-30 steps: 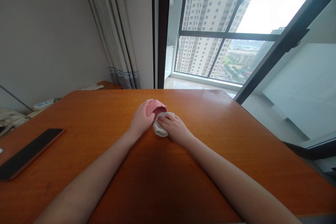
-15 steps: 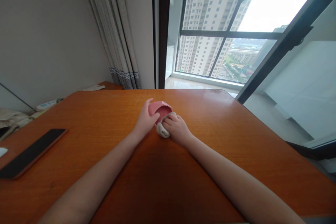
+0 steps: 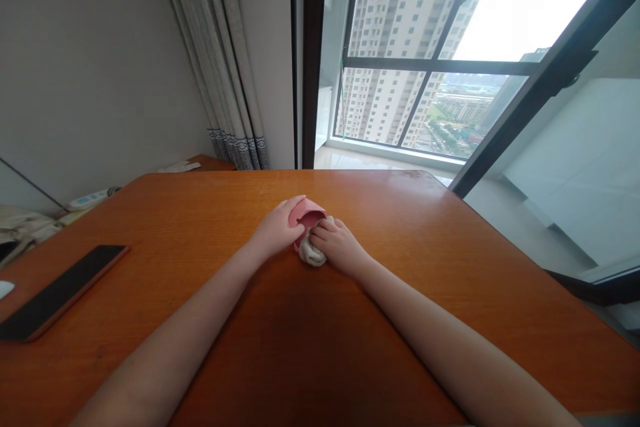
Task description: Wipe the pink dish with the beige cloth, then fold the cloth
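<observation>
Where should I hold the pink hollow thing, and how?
Probably take the pink thing by its left wall, coming from the left, fingers outside and thumb at the rim, as the left grip does. It's hollow and tipped, opening toward you, so there's an edge to pinch. The right grip and white cloth crowd the other side.

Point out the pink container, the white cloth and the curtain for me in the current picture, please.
Pink container (image 3: pixel 311 217): head view, on its inner wall.
White cloth (image 3: pixel 313 255): head view, on its lower, bunched part.
Curtain (image 3: pixel 215 57): head view, on the middle of its folds.
</observation>
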A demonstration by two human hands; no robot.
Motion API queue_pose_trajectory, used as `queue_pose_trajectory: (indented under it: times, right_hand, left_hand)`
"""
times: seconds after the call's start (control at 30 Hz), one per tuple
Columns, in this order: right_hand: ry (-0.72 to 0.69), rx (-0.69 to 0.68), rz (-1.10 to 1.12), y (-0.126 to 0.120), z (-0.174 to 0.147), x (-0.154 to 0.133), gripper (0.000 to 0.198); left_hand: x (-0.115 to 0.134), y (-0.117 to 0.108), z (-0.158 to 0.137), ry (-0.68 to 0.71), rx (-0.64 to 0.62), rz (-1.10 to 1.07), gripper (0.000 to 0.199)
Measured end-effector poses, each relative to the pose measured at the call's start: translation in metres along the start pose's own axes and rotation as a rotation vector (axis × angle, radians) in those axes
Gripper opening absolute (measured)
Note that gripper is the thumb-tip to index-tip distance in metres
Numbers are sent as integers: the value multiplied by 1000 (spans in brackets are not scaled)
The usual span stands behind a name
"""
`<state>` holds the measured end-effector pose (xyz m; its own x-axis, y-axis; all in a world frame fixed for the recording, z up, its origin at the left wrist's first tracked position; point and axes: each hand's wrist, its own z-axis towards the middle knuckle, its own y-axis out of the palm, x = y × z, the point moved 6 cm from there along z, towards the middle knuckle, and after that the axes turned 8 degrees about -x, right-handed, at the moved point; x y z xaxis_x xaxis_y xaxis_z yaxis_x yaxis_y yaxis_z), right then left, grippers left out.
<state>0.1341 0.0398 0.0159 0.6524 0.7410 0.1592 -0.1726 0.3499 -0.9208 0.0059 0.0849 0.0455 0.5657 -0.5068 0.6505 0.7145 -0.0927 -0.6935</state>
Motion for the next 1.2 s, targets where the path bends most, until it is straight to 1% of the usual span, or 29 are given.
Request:
queue_pose_trajectory:
  times: [0.03,0.13,0.17,0.2,0.3,0.43,0.5,0.53,0.57,0.6,0.7,0.73,0.77,0.83,0.87,0.97,1.03,1.1,1.13,1.2]
  right_hand:
    - [9,3,4,0,0,0,18]
    - [71,57,28,-2,-2,3,18]
    - [90,77,39,-3,-3,5,18]
    - [97,89,51,-3,-4,6,17]
    - [77,76,85,-2,-4,6,15]
    - [55,43,51,-1,-2,2,14]
    - [52,40,13,0,-1,0,16]
    - [53,39,0,1,-1,0,17]
    - [58,42,-10,1,-1,0,18]
    - [67,49,-15,1,-2,1,18]
    - [111,108,-2,-1,-4,6,17]
    - [120,130,12,-2,-5,7,17]
    - [121,149,31,-3,-6,8,17]
    - [111,168,67,-4,-7,9,17]
    - [107,170,76,-5,-8,9,17]
    - [102,140,45,-6,-7,10,18]
    - [97,102,-4,-4,-5,13,19]
    - [83,72,-37,-1,-5,15,18]
    - [78,67,-42,0,-5,15,17]
    - [79,88,-31,2,-5,16,16]
  left_hand:
    - [2,-1,-1,-4,45,-9,62]
    - [7,2,-10,-17,263,-86,65]
    - [8,6,-13,-11,312,-109,68]
    - [8,11,-15,-4,331,-123,71]
    - [2,20,-14,-6,285,-132,74]
    - [-6,10,-6,-16,120,-61,69]
    - [-5,6,-2,-9,25,-20,67]
    - [-3,5,-2,-3,4,-18,66]
    - [-1,5,-2,0,19,-34,65]
    - [0,5,-4,-3,70,-70,64]
    - [4,13,-16,-39,318,-237,66]
    - [6,18,-20,-51,368,-288,68]
    - [7,24,-23,-59,388,-325,70]
    - [8,32,-24,-75,361,-355,69]
    - [8,32,-24,-86,346,-355,68]
    - [2,20,-17,-85,297,-310,62]
    - [1,14,-10,-41,197,-246,61]
    - [1,16,-8,-8,97,-194,63]
    - [1,18,-8,-5,87,-189,67]
    - [2,24,-13,-19,159,-235,78]
